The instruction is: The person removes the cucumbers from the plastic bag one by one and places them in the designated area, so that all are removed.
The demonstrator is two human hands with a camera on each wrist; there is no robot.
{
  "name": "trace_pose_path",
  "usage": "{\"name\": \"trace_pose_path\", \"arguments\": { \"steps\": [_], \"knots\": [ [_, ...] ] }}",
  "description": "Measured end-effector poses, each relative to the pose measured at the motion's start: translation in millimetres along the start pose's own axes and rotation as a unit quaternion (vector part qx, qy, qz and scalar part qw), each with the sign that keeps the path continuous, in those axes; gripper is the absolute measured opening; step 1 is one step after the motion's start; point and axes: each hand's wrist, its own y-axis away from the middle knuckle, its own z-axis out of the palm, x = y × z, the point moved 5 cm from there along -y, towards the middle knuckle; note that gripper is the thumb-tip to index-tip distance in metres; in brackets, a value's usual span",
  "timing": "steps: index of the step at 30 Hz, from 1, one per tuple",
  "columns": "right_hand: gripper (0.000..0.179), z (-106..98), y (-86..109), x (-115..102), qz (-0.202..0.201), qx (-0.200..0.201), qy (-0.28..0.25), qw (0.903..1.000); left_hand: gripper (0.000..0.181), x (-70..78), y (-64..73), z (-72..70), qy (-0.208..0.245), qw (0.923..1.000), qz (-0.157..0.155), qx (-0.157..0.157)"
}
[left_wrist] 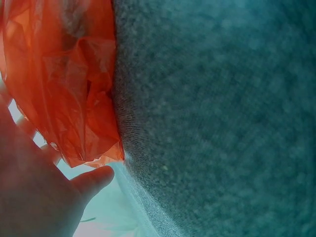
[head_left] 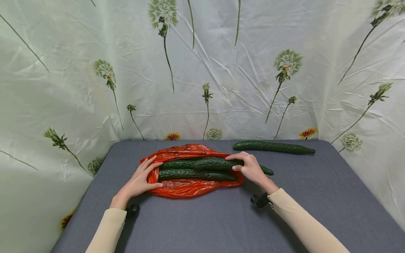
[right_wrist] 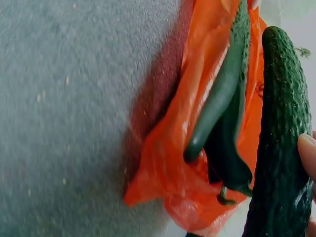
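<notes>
My right hand [head_left: 251,169] pinches a dark green cucumber [head_left: 210,163] between thumb and fingers. Its left end lies over a red plastic bag [head_left: 186,191], and its other end sticks out to the right past the hand. Two more cucumbers lie lengthwise inside the bag; the front cucumber [head_left: 196,174] shows nearly whole, while the rear cucumber [head_left: 175,164] is partly hidden by the held one. In the right wrist view, the held cucumber [right_wrist: 281,123] stands apart from the bag. At the bag's left end, my left hand [head_left: 137,181] spreads its fingers against the plastic, thumb in front.
Another cucumber [head_left: 273,147] lies along the table's back edge, right of the bag. Grey cloth covers the table [head_left: 196,225]. A pale curtain with a dandelion print [head_left: 221,77] hangs behind and at both sides.
</notes>
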Motion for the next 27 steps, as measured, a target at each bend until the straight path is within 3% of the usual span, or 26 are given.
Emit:
{"name": "trace_pose_path", "arguments": {
  "steps": [15, 27],
  "knots": [
    [0.037, -25, 1.0, 3, -0.019, 0.008, 0.021, 0.9996, 0.079, -3.3, -0.6, 2.3, 0.006, 1.0, 0.001, 0.0],
    [0.039, -38, 2.6, 14, -0.006, 0.004, 0.027, 0.9996, 0.079, -4.1, -0.6, 3.3, 0.012, 0.9999, -0.001, -0.003]
  ]
}}
